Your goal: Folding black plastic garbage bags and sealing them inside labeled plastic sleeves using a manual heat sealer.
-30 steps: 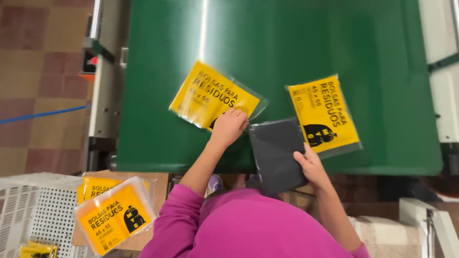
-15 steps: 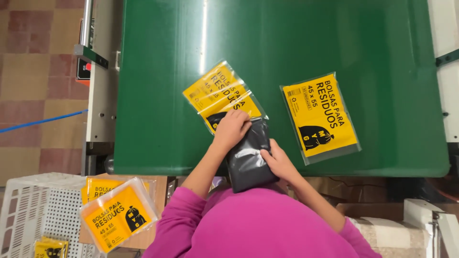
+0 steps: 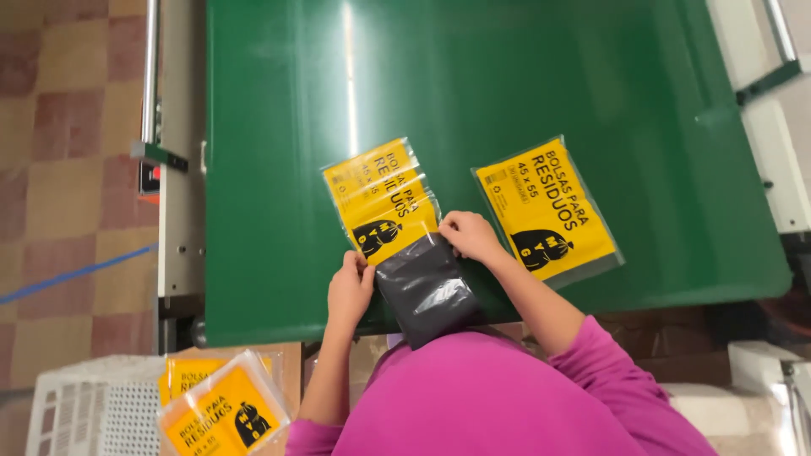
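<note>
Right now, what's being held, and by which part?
Both hands grip the clear yellow-printed pouch at its open near end: left hand one corner, right hand the other, black bag stack half inside.

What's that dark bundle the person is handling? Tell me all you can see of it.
The dark bundle looks like folded grey-black plastic film, glossy and creased. It lies tilted at the near edge of the green table, its top end going into the open clear sleeve with a yellow insert. The left hand and right hand flank it.
</note>
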